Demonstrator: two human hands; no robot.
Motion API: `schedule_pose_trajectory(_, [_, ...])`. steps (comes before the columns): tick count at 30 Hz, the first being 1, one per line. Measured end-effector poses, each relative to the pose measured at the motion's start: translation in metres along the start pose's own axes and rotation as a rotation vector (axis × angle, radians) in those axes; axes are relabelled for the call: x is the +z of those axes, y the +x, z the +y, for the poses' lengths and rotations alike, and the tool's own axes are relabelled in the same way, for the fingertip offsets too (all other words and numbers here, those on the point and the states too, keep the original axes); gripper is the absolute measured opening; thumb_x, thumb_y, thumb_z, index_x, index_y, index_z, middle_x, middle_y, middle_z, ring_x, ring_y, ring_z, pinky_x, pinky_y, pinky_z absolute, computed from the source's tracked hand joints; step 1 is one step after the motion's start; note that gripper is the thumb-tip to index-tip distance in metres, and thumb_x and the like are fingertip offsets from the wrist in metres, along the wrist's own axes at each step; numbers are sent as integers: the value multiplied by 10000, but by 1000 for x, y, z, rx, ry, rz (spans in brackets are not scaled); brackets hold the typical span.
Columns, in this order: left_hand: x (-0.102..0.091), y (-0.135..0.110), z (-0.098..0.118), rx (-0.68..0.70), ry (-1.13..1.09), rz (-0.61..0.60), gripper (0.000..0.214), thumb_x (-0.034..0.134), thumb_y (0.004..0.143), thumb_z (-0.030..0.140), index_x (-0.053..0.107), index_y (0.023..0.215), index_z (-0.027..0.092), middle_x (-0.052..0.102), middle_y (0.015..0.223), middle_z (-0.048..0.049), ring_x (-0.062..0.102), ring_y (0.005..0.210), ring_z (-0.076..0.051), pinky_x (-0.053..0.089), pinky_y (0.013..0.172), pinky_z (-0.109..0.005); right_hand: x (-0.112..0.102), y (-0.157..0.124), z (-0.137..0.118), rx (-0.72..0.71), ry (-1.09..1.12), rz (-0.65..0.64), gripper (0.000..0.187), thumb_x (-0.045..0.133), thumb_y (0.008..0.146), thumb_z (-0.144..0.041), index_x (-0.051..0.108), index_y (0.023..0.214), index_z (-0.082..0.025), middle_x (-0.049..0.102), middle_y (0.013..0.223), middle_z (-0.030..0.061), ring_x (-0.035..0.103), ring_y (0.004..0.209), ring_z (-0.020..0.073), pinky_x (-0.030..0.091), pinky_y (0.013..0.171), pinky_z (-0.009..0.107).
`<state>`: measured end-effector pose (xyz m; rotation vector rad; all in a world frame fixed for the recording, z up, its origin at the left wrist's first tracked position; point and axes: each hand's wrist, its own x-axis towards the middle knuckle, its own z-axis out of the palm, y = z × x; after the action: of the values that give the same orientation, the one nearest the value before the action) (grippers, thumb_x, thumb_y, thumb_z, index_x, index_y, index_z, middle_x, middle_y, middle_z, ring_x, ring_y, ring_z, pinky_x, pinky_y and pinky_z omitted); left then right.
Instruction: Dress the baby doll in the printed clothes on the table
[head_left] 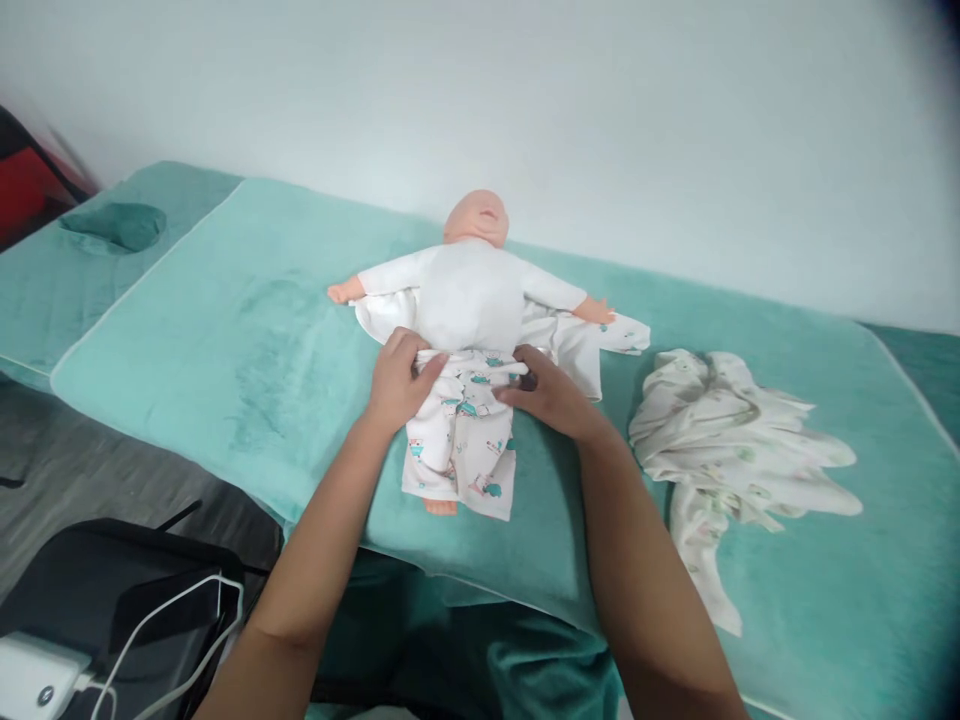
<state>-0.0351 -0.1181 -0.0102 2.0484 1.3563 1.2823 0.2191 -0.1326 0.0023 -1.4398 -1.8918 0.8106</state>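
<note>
A baby doll (472, 285) lies on its back on a teal padded table (225, 340), head toward the wall, arms spread. It wears a white top and printed trousers (461, 440). One bare foot shows at the trouser hem. My left hand (401, 380) grips the trousers' waistband at the doll's left hip, fingers curled. My right hand (547, 390) pinches the waistband at the other hip. An open white garment (592, 345) lies spread under the doll.
A crumpled pile of pale printed baby clothes (731, 450) lies to the right on the table. A folded teal cloth (112, 225) sits far left. Below left are a black bag (112, 590), white cable and a white device. A white wall stands behind.
</note>
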Motion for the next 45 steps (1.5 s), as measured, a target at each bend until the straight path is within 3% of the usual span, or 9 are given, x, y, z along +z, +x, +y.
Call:
schedule_pose_trajectory(3, [-5, -11, -3, 4, -11, -90, 369, 833, 788, 383, 558, 981, 230, 578, 1157, -88, 571, 1134, -236, 501, 996, -392, -2, -5, 2, -10, -23, -52, 539, 879, 626, -545, 645, 1001, -237, 655, 1048, 37, 565, 974, 257, 458, 809, 351])
schedule_pose_trajectory(8, [-9, -21, -4, 23, -31, -118, 455, 902, 706, 365, 540, 944, 227, 519, 1269, -107, 538, 1248, -250, 496, 1041, -389, 5, -9, -4, 15, -52, -28, 378, 813, 737, -566, 664, 806, -224, 621, 802, 4, 541, 832, 221, 421, 769, 342])
schedule_pose_trajectory(14, [-5, -28, -4, 119, 151, -12, 317, 762, 857, 442, 521, 817, 240, 639, 1009, -64, 606, 1005, -228, 483, 893, -400, 17, -11, -11, -20, -120, 118, 402, 746, 800, -503, 532, 596, -232, 517, 632, -9, 519, 750, 213, 390, 777, 355])
schedule_pose_trajectory(20, [0, -36, -7, 192, 296, 104, 347, 643, 918, 489, 494, 722, 245, 598, 701, -13, 587, 740, -205, 407, 747, -371, 33, -22, -15, -58, -180, 297, 238, 635, 769, -322, 472, 610, -252, 523, 597, 0, 519, 692, 215, 383, 729, 349])
schedule_pose_trajectory(24, [1, -40, -5, 146, 304, 135, 346, 626, 916, 502, 511, 719, 242, 554, 647, 0, 516, 628, -178, 369, 656, -338, 41, -27, -19, -7, -193, 385, 114, 574, 722, -269, 481, 656, -258, 525, 610, 0, 494, 652, 207, 359, 666, 334])
schedule_pose_trajectory(31, [-15, -47, 7, -12, -4, -63, 230, 727, 889, 423, 601, 964, 245, 635, 989, -44, 628, 941, -209, 517, 846, -357, 31, -32, -17, 55, -24, 227, 186, 660, 827, -402, 564, 829, -242, 586, 770, -5, 526, 719, 192, 395, 671, 323])
schedule_pose_trajectory(37, [-32, -68, 9, -27, -96, -201, 463, 904, 695, 310, 595, 1034, 247, 559, 1252, -81, 598, 1214, -247, 537, 1024, -387, 20, -48, -18, -145, 81, 8, 324, 812, 775, -505, 634, 819, -238, 649, 1007, 55, 599, 964, 246, 467, 843, 376])
schedule_pose_trajectory(41, [-30, -77, 9, 27, -69, -124, 332, 850, 763, 304, 552, 889, 231, 600, 1181, -72, 617, 1137, -225, 525, 976, -378, 26, -54, -20, -106, 64, 43, 323, 772, 786, -446, 547, 689, -237, 580, 743, -4, 562, 830, 221, 438, 860, 380])
schedule_pose_trajectory(45, [-23, -86, 4, 191, 93, 7, 230, 703, 884, 306, 520, 772, 225, 652, 847, -11, 618, 866, -195, 460, 871, -375, 40, -60, -22, -31, -10, 199, 175, 645, 724, -277, 493, 646, -239, 513, 619, -25, 508, 729, 198, 404, 757, 338])
